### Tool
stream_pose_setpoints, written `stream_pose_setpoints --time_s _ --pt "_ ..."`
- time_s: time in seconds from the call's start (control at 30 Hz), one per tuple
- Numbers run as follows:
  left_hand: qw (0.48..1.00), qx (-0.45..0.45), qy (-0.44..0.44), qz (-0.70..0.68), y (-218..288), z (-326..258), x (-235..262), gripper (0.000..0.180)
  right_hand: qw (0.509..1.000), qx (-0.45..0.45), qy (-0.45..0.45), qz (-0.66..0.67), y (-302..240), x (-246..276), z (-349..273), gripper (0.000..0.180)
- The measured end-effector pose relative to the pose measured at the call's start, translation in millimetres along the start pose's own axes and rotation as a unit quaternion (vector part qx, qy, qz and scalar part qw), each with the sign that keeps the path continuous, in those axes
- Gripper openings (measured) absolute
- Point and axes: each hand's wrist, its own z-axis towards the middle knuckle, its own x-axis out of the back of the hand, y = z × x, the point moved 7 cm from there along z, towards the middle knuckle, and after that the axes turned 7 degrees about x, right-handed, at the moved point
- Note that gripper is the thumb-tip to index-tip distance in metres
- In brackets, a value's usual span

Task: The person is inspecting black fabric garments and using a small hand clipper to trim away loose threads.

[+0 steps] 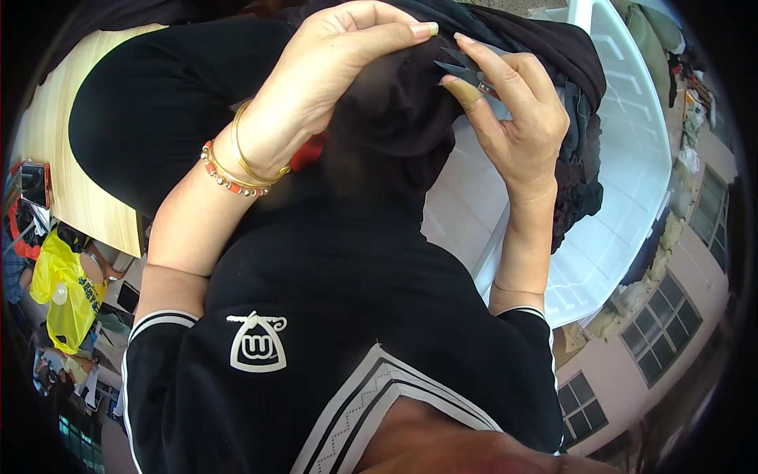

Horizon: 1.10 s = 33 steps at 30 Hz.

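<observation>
Over the white tub (624, 158), left hand (332, 71) grips dark garment (395, 110) w/ curled fingers; right hand (517, 114) pinches small thread snips (466, 73) at fabric.

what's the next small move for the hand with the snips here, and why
Probably a small snip at the cloth. The right hand holds the thread snips with the blades parted and the tips right at the black garment, while the left hand pinches the fabric up beside them. No loose thread shows against the dark cloth, so aim carefully first.
</observation>
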Motion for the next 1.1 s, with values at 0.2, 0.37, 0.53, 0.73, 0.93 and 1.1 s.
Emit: stream_pose_setpoints --time_s 0.2,0.37,0.53,0.73,0.93,1.1 --pt "1.0 0.012 -0.009 -0.009 -5 -1 1 0.013 0.999 -0.01 -0.012 0.036 0 0 1 0.032" --pt "1.0 0.001 -0.007 0.002 -4 0 0 0.013 0.999 0.018 0.001 0.036 -1 2 2 0.03" --pt "1.0 0.005 -0.015 -0.012 -3 1 -2 0.013 0.986 -0.081 -0.017 0.146 5 2 4 0.026" --pt "0.997 -0.017 -0.035 0.069 8 1 -2 0.021 0.925 -0.229 0.033 0.301 36 9 -13 0.013" --pt "0.988 -0.053 -0.051 0.135 11 1 4 0.022 0.898 -0.324 0.09 0.284 62 16 -30 0.01" --pt "0.995 -0.001 -0.041 0.086 1 5 9 0.019 0.953 -0.21 0.031 0.216 43 8 -13 0.024"
